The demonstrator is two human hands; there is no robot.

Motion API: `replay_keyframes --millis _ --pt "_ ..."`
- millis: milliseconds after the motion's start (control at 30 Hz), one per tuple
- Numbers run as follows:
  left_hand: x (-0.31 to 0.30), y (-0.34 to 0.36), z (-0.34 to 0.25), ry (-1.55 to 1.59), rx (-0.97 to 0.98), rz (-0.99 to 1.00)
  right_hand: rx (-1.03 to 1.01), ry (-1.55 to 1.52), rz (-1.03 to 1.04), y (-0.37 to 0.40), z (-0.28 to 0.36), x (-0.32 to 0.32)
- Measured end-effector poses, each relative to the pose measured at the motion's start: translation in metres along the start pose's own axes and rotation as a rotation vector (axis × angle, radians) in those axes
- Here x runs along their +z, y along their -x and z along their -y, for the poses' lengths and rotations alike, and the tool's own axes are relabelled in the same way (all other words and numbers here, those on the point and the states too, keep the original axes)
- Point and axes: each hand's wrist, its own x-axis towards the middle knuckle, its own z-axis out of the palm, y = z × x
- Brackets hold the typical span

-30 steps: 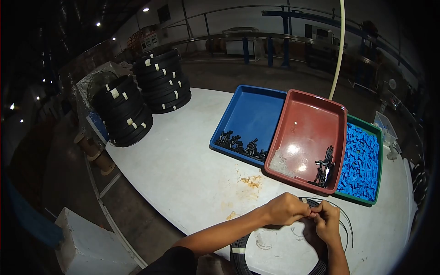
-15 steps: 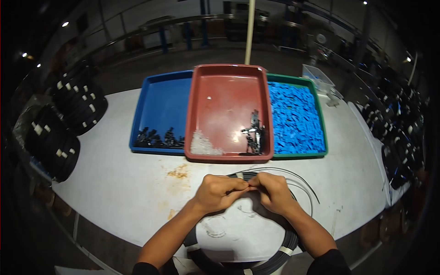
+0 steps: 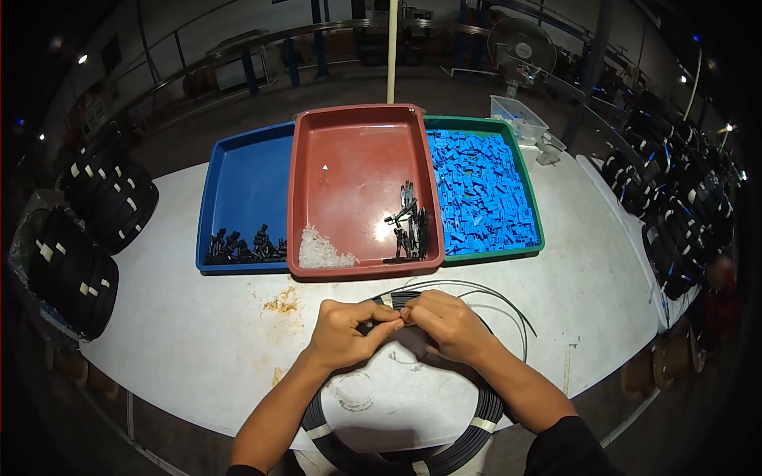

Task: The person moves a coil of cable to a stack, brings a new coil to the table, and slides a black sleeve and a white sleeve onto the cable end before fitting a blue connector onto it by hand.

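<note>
A coil of black cable (image 3: 323,448), bound with pale tape bands, lies at the table's near edge, one loose end curving out to the right. My left hand (image 3: 349,331) and my right hand (image 3: 448,324) meet fingertip to fingertip over the coil's far side. Both are pinched closed, and whatever lies between the fingertips is too small to make out. Beyond them a red tray (image 3: 366,272) holds clear small pieces (image 3: 321,249) at its left corner and black parts (image 3: 409,226) at its right.
A blue tray (image 3: 246,159) with black parts stands left of the red one, a green tray (image 3: 533,208) full of blue pieces right of it. Behind is a clear plastic box (image 3: 517,119). Stacked cable coils (image 3: 75,266) stand at left, more coils (image 3: 675,198) at right.
The whole view has shifted, so the trays and table appear further left. The hands remain together over the coil, with the right hand's fingers more curled over and its wrist turned slightly.
</note>
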Motion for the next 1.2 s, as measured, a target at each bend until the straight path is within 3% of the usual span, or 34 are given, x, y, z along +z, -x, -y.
replay_keyframes --millis 67,133,200,267,333,367,400,433,500,533,600,733,767,833,867,933,1000,1100,1133,1167,1200 --pt "0.003 -0.003 0.001 -0.095 0.305 -0.1 0.156 -0.094 -0.005 0.003 0.0 0.001" --pt "-0.003 -0.006 -0.002 -0.206 0.375 -0.041 0.213 -0.176 -0.057 0.0 0.003 0.001" --pt "-0.005 -0.007 0.0 -0.576 0.725 0.016 0.681 -0.42 0.096 -0.006 0.006 -0.005" --pt "-0.007 -0.006 0.001 -0.576 0.711 0.027 0.671 -0.437 0.114 -0.005 0.004 -0.005" --pt "-0.007 -0.004 0.002 -0.322 0.463 0.02 0.458 -0.333 0.049 0.001 0.002 0.001" --pt "-0.004 -0.003 0.003 -0.242 0.333 -0.016 0.457 -0.333 0.052 0.001 0.0 0.001" --pt "-0.004 -0.003 0.002 -0.241 0.331 -0.019 0.312 -0.23 0.05 0.001 -0.003 0.0" --pt "-0.005 -0.002 0.001 -0.12 0.138 -0.01 0.167 -0.128 0.048 0.001 -0.004 -0.001" --pt "-0.009 -0.003 -0.005 0.04 -0.234 0.066 0.101 -0.074 0.043 0.0 -0.003 -0.003" --pt "-0.008 -0.002 -0.004 0.039 -0.234 0.064 0.036 -0.018 0.033 -0.001 -0.003 -0.004" --pt "-0.007 -0.001 0.0 0.035 0.034 -0.01 0.054 -0.045 0.008 0.0 -0.004 -0.004" --pt "-0.006 -0.001 -0.002 0.058 -0.02 0.014 0.009 -0.008 -0.059 -0.001 0.0 -0.003" --pt "-0.006 -0.002 -0.002 -0.017 0.107 0.014 0.012 -0.007 -0.063 0.001 -0.001 -0.001" --pt "-0.006 -0.003 -0.002 -0.167 0.362 0.016 0.292 -0.223 -0.029 0.006 -0.003 0.004" --pt "-0.006 -0.003 0.0 -0.167 0.362 0.024 0.297 -0.224 -0.036 0.005 -0.004 0.003" --pt "-0.005 -0.005 0.002 -0.39 0.636 0.03 0.619 -0.561 0.047 0.0 -0.002 -0.003" --pt "-0.01 -0.005 0.0 -0.382 0.584 0.036 0.634 -0.539 0.054 -0.002 0.004 -0.004" --pt "-0.003 0.0 0.0 -0.096 0.257 -0.084 0.453 -0.39 0.013 -0.001 0.003 -0.001" --pt "-0.004 0.0 -0.002 -0.094 0.256 -0.085 0.271 -0.268 -0.005 -0.001 0.0 -0.002" --pt "-0.007 0.002 -0.003 0.002 0.048 -0.026 0.089 -0.146 -0.023 -0.002 -0.001 -0.002" --pt "-0.008 0.002 -0.003 0.097 -0.158 0.033 0.089 -0.145 -0.023 -0.002 -0.002 -0.002"
